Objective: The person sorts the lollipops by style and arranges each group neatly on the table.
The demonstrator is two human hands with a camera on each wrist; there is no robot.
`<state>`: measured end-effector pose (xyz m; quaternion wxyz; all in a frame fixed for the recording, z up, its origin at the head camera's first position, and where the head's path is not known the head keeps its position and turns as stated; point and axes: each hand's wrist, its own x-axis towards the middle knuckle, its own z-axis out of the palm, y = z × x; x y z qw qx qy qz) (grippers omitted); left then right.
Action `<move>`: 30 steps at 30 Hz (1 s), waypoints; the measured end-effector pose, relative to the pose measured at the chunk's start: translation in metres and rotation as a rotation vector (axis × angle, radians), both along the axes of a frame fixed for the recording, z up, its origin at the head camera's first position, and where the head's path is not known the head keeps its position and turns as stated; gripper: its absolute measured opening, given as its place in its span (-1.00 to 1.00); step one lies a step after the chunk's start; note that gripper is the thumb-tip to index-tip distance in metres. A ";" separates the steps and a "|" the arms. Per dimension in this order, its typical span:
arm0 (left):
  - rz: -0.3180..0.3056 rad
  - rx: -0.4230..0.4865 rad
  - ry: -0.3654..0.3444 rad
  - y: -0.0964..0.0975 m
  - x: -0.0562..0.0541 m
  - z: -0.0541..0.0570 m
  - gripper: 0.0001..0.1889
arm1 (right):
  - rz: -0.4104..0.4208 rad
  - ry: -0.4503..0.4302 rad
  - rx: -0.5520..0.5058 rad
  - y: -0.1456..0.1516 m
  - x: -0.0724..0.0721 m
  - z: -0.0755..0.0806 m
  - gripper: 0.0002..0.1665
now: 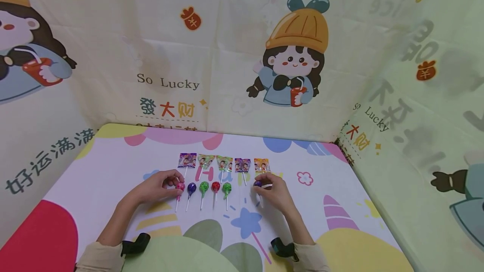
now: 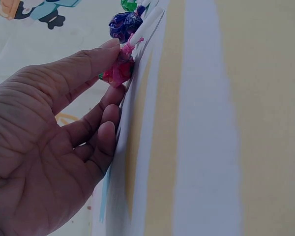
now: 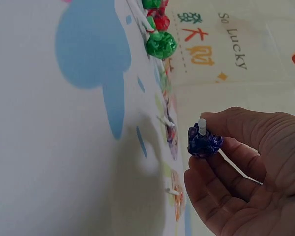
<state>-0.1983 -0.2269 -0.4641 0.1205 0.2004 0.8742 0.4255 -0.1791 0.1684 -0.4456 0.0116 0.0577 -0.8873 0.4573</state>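
My left hand (image 1: pixel 156 186) pinches a pink-wrapped lollipop (image 1: pixel 180 186) between thumb and fingers, at the left end of a row on the table; its stick points toward me. To its right in that row lie a dark purple lollipop (image 1: pixel 191 187), a green one (image 1: pixel 204 186), a red one (image 1: pixel 215 186) and another green one (image 1: pixel 227 188). Apart from the row on the right, my right hand (image 1: pixel 277 192) holds a purple lollipop (image 3: pixel 204 145) by its head, raised off the table in the right wrist view, with the white stick facing that camera.
Behind the row stands a second line of flat-wrapped lollipops, among them a purple packet (image 1: pixel 187 160), a green one (image 1: pixel 224 163) and an orange one (image 1: pixel 261 164) just beyond my right hand. A printed cloth (image 1: pixel 227 53) hangs behind the patterned table (image 1: pixel 302 217).
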 end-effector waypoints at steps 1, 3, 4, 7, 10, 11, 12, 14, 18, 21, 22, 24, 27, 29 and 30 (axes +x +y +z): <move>-0.001 0.002 -0.001 0.000 0.000 0.000 -0.71 | 0.003 -0.004 -0.001 -0.002 0.000 0.000 -0.76; 0.000 0.001 -0.004 0.000 0.000 0.000 -0.70 | 0.010 -0.012 -0.002 -0.005 0.000 0.001 -0.75; 0.000 0.001 -0.005 0.000 0.000 0.000 -0.70 | 0.014 -0.014 -0.003 -0.006 0.000 0.001 -0.75; -0.001 0.000 -0.005 0.000 0.000 -0.001 -0.70 | 0.016 -0.026 -0.002 -0.011 -0.001 0.001 -0.75; -0.002 -0.001 -0.001 -0.001 0.000 -0.001 -0.71 | 0.040 -0.024 -0.002 -0.015 -0.001 0.000 -0.74; -0.002 -0.002 0.000 -0.001 0.000 -0.001 -0.71 | 0.048 -0.025 -0.002 -0.017 -0.001 -0.001 -0.74; -0.002 -0.002 0.002 -0.001 0.000 -0.001 -0.71 | 0.055 -0.026 -0.001 -0.018 -0.001 -0.001 -0.74; -0.004 -0.001 0.004 -0.001 0.000 -0.001 -0.71 | 0.075 -0.023 -0.002 -0.021 -0.001 -0.003 -0.74; -0.006 -0.003 0.007 -0.001 0.001 -0.001 -0.71 | 0.104 -0.016 0.008 -0.025 -0.002 -0.006 -0.75; -0.006 -0.005 0.008 -0.001 0.001 0.000 -0.71 | 0.124 -0.013 0.006 -0.028 -0.004 -0.009 -0.74; -0.005 -0.005 0.008 -0.001 0.001 0.000 -0.71 | 0.129 -0.013 0.003 -0.029 -0.004 -0.009 -0.74; -0.006 -0.004 0.006 -0.001 0.001 0.000 -0.70 | 0.135 -0.017 -0.003 -0.031 -0.005 -0.011 -0.74; -0.008 -0.002 0.005 -0.001 0.001 0.000 -0.70 | 0.141 -0.016 -0.010 -0.033 -0.005 -0.012 -0.74; -0.010 -0.003 0.008 -0.001 0.001 0.000 -0.70 | 0.143 -0.016 -0.010 -0.034 -0.005 -0.013 -0.75; -0.011 -0.004 0.010 -0.001 0.001 -0.001 -0.70 | 0.144 -0.015 -0.007 -0.035 -0.005 -0.013 -0.75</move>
